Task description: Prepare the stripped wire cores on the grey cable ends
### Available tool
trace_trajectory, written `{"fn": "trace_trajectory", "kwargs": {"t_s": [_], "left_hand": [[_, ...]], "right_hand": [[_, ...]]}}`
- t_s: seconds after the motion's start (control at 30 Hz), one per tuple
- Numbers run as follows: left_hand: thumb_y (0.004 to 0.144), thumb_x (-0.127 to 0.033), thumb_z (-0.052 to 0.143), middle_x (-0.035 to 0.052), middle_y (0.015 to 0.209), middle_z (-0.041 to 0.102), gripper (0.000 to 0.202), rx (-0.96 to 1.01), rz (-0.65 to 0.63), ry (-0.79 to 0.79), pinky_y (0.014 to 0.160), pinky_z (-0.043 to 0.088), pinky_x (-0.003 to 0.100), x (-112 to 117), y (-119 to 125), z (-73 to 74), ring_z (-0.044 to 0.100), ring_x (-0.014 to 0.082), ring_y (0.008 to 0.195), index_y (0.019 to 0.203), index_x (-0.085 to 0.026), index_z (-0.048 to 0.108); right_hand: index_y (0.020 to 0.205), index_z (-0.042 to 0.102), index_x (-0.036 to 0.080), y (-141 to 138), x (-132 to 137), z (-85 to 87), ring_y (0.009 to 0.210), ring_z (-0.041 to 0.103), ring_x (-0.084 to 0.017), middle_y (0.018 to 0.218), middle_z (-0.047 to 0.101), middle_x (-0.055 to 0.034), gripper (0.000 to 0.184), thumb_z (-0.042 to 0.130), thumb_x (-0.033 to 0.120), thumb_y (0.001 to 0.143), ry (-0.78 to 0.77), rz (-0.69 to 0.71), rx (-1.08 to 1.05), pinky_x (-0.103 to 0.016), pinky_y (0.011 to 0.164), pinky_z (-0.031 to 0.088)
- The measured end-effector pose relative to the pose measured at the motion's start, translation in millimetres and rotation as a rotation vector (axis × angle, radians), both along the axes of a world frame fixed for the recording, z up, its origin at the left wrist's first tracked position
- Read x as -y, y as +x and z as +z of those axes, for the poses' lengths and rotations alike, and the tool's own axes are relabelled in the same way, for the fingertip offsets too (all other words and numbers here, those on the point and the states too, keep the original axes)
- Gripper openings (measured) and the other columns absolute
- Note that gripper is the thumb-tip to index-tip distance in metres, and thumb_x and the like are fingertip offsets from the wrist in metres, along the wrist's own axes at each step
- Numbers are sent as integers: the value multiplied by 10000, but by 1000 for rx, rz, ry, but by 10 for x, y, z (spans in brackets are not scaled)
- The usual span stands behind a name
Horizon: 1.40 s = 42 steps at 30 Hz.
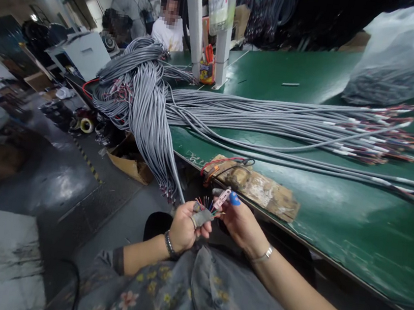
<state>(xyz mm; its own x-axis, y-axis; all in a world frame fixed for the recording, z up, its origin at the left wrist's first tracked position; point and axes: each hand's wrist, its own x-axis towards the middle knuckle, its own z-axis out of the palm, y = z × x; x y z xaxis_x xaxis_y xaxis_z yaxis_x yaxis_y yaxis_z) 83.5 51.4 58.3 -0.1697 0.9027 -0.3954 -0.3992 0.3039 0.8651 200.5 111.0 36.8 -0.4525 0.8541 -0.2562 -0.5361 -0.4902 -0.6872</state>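
My left hand is closed around the end of a grey cable, whose thin coloured wires fan out above the fingers. Close beside it, my right hand pinches a small pinkish-white tag-like piece with dark markings at the wire tips. A blue cover sits on one of the right fingertips. Whether any wire enters the pale piece is too small to tell. From the left hand, a cable runs up to the large grey cable bundle hanging over the table edge.
Many cables with stripped ends lie across the green table. A worn wooden block with red and black leads rests at the near edge. A plastic bag stands back right. Behind a white post sits another person.
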Motion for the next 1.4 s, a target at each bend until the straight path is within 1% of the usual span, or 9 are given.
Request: {"fn": "trace_trajectory", "kwargs": {"t_s": [0.2, 0.37, 0.5, 0.67, 0.8, 1.0, 1.2, 1.33, 1.4], "left_hand": [[501, -444, 751, -17, 422, 562, 393, -17, 16, 10, 296, 219, 164, -26, 3, -1, 459, 71, 294, 608, -159, 502], [506, -437, 745, -20, 418, 564, 379, -31, 12, -4, 296, 214, 162, -21, 6, -10, 461, 71, 294, 601, -160, 505], [521, -410, 740, -17, 418, 568, 350, -53, -2, -4, 294, 206, 159, -16, 14, -36, 469, 73, 296, 594, -156, 511], [524, -415, 740, -16, 415, 567, 355, -45, -6, -6, 295, 216, 157, 16, -6, -45, 468, 77, 294, 604, -157, 510], [528, -435, 744, -17, 424, 569, 375, -39, 5, 24, 302, 258, 165, 65, -38, -40, 472, 81, 298, 618, -161, 503], [507, -452, 740, -24, 429, 563, 390, -16, 56, 37, 306, 279, 166, 59, -17, 23, 467, 74, 303, 613, -169, 494], [504, -445, 726, -29, 436, 564, 381, -16, 80, 30, 305, 245, 162, 7, 20, 50, 464, 69, 306, 637, -173, 495], [517, -466, 719, -29, 442, 561, 391, -49, 76, 24, 309, 217, 162, -8, 36, 36, 469, 66, 314, 641, -172, 493], [516, -468, 722, -31, 445, 562, 396, -55, 80, 20, 312, 222, 165, -13, 40, 24, 468, 66, 315, 647, -173, 493]], "right_hand": [[612, 637, 190, 39, -11, 21, 510, 451, -89, 552, 544, 36, 341, 792, 492, 579, -45, -28, 74, -216, 482, 378], [718, 695, 212, 59, -13, -3, 641, 552, -149, 688, 653, -6, 267, 762, 457, 637, -43, 18, -12, -285, 626, 449], [737, 705, 219, 41, -7, -24, 682, 568, -160, 723, 673, -4, 239, 766, 430, 644, -43, 0, -36, -299, 673, 445], [758, 702, 231, 32, 3, -33, 665, 568, -147, 711, 671, 4, 305, 752, 506, 636, -77, 9, -52, -277, 631, 455], [723, 683, 223, 44, -7, -14, 639, 577, -138, 706, 664, -5, 417, 670, 633, 647, -95, 95, -92, -268, 591, 468], [757, 692, 210, 27, -10, -1, 608, 552, -133, 658, 636, 4, 262, 746, 451, 670, -28, 19, -1, -261, 587, 470], [762, 699, 219, 20, 4, -93, 631, 547, -157, 680, 647, -17, 394, 656, 603, 686, 97, -62, 66, -291, 609, 462], [808, 701, 230, 0, -21, -101, 687, 582, -178, 774, 688, -29, 430, 686, 622, 634, -1, 58, -26, -318, 657, 485], [791, 701, 230, -14, -34, -95, 683, 585, -178, 762, 694, -25, 409, 703, 606, 629, -32, 63, -64, -336, 703, 495]]}}
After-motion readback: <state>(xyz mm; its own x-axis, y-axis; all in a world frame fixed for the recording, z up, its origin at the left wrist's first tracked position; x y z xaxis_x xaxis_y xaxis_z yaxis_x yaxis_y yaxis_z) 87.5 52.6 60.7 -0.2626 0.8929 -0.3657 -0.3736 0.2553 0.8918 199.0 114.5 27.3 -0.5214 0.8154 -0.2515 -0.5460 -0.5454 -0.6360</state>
